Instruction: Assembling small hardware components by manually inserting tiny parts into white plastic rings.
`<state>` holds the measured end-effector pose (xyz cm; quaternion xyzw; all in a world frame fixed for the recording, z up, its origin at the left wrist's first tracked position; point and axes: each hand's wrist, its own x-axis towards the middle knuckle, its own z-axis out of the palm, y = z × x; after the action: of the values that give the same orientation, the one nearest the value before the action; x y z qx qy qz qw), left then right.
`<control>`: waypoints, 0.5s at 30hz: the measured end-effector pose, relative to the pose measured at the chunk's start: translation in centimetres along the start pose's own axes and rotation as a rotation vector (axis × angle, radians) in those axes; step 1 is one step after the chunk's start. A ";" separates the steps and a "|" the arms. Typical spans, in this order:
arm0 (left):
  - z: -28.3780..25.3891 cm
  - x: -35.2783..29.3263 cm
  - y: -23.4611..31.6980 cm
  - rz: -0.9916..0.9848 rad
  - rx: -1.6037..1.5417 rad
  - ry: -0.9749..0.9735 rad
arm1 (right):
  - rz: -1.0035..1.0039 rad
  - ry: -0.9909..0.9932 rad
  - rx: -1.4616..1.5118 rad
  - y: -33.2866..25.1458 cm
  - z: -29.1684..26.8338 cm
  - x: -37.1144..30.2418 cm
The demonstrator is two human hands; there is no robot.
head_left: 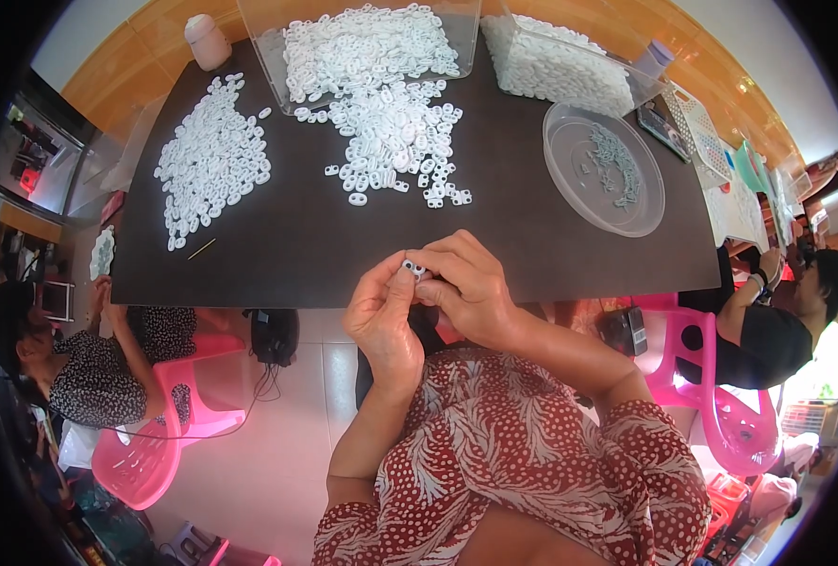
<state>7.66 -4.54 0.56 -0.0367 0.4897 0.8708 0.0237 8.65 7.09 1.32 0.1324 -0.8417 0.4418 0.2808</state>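
Observation:
At the near edge of the dark table, both hands meet around a small white plastic piece with two round holes (pixel 414 268). My left hand (pixel 383 316) pinches it between thumb and fingertips. From the other side, the thumb and fingers of my right hand (pixel 468 286) close on the same piece, hiding part of it. Beyond the hands lies a loose heap of similar white two-holed pieces (pixel 395 132), spilling from a clear bin (pixel 471 47). Another spread of white oval pieces (pixel 213 160) covers the table's left side.
A round clear tray (pixel 562 179) with small grey-green parts (pixel 612 160) sits at the right. Behind it stand a second bin of white pieces (pixel 561 75) and a phone (pixel 664 132). A thin yellow stick (pixel 202 249) lies at left. People (pixel 89 377) sit on both sides.

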 end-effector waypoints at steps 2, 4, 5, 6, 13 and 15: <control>-0.1 0.0 0.0 0.010 0.002 -0.029 | -0.019 0.005 -0.022 0.1 0.0 -0.1; 0.2 0.0 0.1 -0.005 -0.003 -0.007 | -0.038 0.009 -0.044 0.0 0.1 -0.3; 0.3 0.0 0.1 -0.019 -0.010 0.015 | -0.001 0.020 -0.024 -0.1 0.2 -0.4; 0.2 0.0 0.1 -0.019 -0.009 0.015 | 0.035 0.031 -0.002 -0.1 0.3 -0.4; -0.3 0.1 0.5 0.005 -0.023 -0.089 | -0.025 0.042 0.000 0.1 0.2 -0.2; -0.6 0.2 0.5 0.021 -0.032 -0.129 | -0.042 0.052 0.023 0.0 0.1 -0.1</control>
<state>7.43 -5.30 0.64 0.0242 0.4734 0.8793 0.0456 8.67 6.99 1.20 0.1416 -0.8260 0.4486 0.3104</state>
